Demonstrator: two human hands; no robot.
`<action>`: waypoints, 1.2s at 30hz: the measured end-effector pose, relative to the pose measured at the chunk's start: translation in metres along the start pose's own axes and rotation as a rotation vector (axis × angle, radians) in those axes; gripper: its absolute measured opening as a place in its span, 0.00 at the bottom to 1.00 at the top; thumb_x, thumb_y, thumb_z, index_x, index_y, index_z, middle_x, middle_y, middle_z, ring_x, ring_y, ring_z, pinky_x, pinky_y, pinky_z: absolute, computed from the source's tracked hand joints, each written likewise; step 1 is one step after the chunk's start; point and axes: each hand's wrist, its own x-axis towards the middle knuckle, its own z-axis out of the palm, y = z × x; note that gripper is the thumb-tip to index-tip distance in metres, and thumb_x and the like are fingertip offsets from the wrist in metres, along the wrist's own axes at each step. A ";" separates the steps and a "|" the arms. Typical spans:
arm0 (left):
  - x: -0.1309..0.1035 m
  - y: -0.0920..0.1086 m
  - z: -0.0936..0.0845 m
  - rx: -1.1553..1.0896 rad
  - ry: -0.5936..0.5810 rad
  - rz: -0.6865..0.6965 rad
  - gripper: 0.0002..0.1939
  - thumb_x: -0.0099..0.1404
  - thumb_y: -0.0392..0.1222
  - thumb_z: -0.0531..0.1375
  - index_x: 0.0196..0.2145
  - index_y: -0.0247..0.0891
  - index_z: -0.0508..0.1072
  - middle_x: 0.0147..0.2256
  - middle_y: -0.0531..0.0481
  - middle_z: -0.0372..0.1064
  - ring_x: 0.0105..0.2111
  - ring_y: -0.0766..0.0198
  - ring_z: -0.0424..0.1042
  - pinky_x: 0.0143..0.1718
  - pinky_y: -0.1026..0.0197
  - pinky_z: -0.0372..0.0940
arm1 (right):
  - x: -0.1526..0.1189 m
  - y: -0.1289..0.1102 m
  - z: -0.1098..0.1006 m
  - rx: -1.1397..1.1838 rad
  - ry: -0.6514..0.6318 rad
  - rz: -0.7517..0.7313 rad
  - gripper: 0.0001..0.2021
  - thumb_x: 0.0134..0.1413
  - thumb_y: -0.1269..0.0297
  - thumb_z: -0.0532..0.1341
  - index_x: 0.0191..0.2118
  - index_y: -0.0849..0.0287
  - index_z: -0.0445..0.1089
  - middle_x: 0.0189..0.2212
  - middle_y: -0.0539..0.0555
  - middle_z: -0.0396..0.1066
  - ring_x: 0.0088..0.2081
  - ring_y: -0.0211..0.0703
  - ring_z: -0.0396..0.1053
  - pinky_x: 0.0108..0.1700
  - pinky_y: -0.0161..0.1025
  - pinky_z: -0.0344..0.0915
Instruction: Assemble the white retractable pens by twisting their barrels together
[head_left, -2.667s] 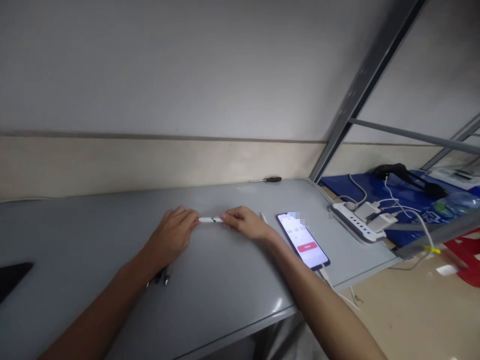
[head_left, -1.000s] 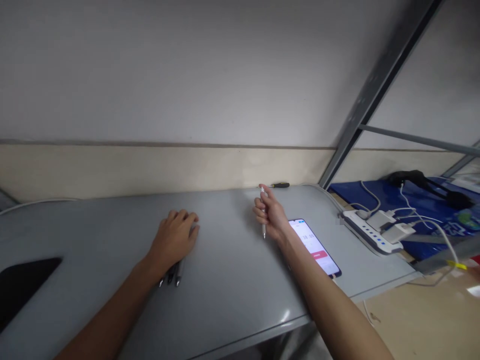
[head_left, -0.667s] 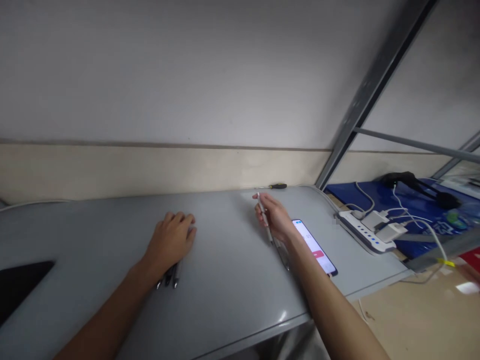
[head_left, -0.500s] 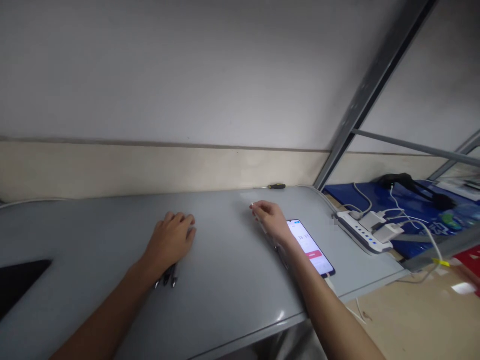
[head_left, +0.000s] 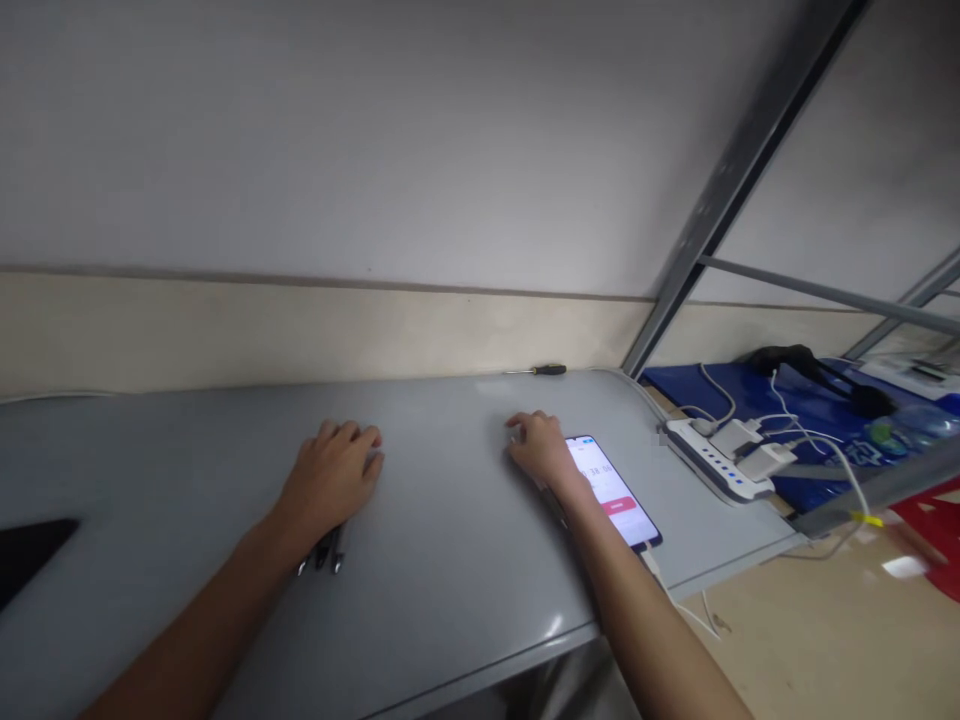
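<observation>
My left hand [head_left: 334,468] lies palm down on the grey desk [head_left: 442,560], fingers bent and closed over several dark pens [head_left: 330,550]. Only the pens' shiny ends show below the wrist; the rest is under the palm. My right hand [head_left: 538,445] rests beside a lit phone [head_left: 619,500], its fingers curled and the thumb tucked near them. A thin, pale thing shows in part under the right wrist, too hidden to name. The phone's screen has running digits and a red button, and a white cable is plugged into its lower end.
A screwdriver [head_left: 546,370] lies at the back edge by the wall. On the right stands a power strip [head_left: 712,465] with white chargers and cables. A slanted metal post [head_left: 686,250] rises behind it. A black flat object [head_left: 34,550] is at far left.
My right hand has lowered to the desk, and the white tip at its fingers no longer shows. My left hand stays over the pens. The whole view has shifted slightly.
</observation>
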 end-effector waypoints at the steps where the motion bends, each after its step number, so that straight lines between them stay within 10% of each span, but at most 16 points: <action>1: 0.000 0.000 0.000 0.002 -0.001 -0.004 0.16 0.67 0.43 0.49 0.43 0.36 0.74 0.41 0.39 0.71 0.45 0.46 0.64 0.43 0.48 0.61 | 0.000 0.000 0.000 -0.006 -0.007 0.001 0.23 0.44 0.77 0.59 0.50 0.61 0.75 0.44 0.63 0.70 0.48 0.52 0.64 0.48 0.42 0.60; 36: 0.000 0.003 -0.009 0.059 -0.041 0.002 0.13 0.66 0.40 0.49 0.38 0.39 0.72 0.36 0.41 0.76 0.41 0.43 0.69 0.38 0.48 0.63 | 0.000 -0.006 0.000 -0.110 0.046 0.052 0.19 0.48 0.77 0.56 0.45 0.62 0.76 0.45 0.64 0.70 0.45 0.54 0.67 0.42 0.43 0.62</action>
